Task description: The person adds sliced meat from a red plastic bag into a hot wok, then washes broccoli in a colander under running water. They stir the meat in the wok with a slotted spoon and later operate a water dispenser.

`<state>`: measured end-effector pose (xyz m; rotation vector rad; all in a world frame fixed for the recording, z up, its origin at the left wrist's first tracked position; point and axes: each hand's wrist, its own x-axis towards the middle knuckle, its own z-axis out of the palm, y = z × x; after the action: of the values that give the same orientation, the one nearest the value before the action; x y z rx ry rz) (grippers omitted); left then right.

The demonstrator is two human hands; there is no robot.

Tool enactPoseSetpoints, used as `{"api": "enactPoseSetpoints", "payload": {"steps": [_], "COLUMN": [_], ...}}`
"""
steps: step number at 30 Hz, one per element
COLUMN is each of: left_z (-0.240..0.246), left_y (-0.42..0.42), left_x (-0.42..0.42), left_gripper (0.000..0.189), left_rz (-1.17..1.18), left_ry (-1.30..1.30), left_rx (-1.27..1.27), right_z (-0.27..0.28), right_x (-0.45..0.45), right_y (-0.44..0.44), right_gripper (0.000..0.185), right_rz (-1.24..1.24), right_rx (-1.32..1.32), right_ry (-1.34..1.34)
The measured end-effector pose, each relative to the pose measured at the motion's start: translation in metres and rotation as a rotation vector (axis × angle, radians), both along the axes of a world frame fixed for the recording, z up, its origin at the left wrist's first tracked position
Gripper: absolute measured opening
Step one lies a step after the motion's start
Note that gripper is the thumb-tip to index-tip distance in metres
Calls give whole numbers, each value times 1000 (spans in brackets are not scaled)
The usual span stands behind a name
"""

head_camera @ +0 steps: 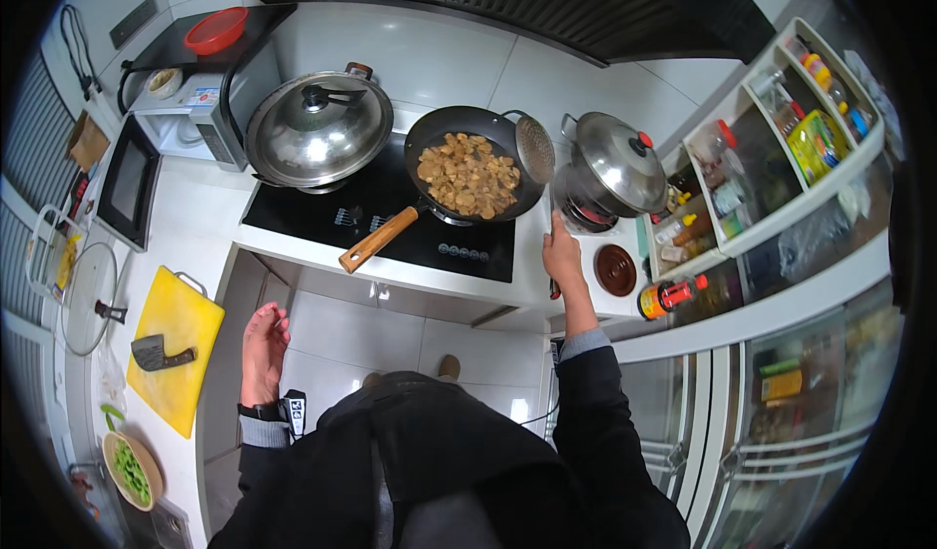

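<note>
My right hand [562, 256] grips the long handle of a perforated metal skimmer [536, 150]. The skimmer's head rests at the right rim of a dark frying pan [432, 126] on the hob. Browned pieces of food [467, 174], perhaps meat, are spread over the pan's base. Its wooden handle [381, 238] points toward the front left, free of either hand. My left hand [264, 344] hangs above the floor in front of the counter, fingers loosely curled and holding nothing. Left of the pan stands a lidded metal wok [320, 135] on the black hob [307, 216].
A lidded pot [618, 165] stands right of the pan, beside a brown lid [616, 269] and a sauce bottle [670, 296]. Leftward, a cleaver [162, 353] lies on a yellow cutting board [172, 388], near a bowl of chopped greens [132, 472]. The microwave's door [128, 183] hangs open.
</note>
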<state>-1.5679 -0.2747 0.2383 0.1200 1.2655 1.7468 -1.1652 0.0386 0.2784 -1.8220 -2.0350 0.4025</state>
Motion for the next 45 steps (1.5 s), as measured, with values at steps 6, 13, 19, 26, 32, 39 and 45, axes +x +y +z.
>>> {"api": "enactPoseSetpoints", "payload": {"steps": [6,13,19,26,32,39,45], "left_z": [-34,-26,-20,-22,-21,-19,-20], "left_y": [-12,2,13,24,43,54,60], "left_x": [57,106,97,71,55,47,44], "left_gripper": [16,17,17,17,18,14,13], "left_rz": [209,213,231,207,147,96,94], "left_ry": [-237,-121,-101,-92,-86,-49,-35], "left_rx": [-171,-34,-111,-94,-124,-135,-161], "right_z": [-24,1,30,25,-9,-13,-4], "right_x": [12,13,3,-22,-29,-7,26], "right_y": [35,27,4,-9,7,32,51], "right_gripper": [56,61,57,56,54,55,55], "right_rz": [62,200,340,375,308,265,285], "right_rx": [-689,-903,-742,-734,-591,-261,14], "right_ry": [813,980,848,871,624,289,237]}}
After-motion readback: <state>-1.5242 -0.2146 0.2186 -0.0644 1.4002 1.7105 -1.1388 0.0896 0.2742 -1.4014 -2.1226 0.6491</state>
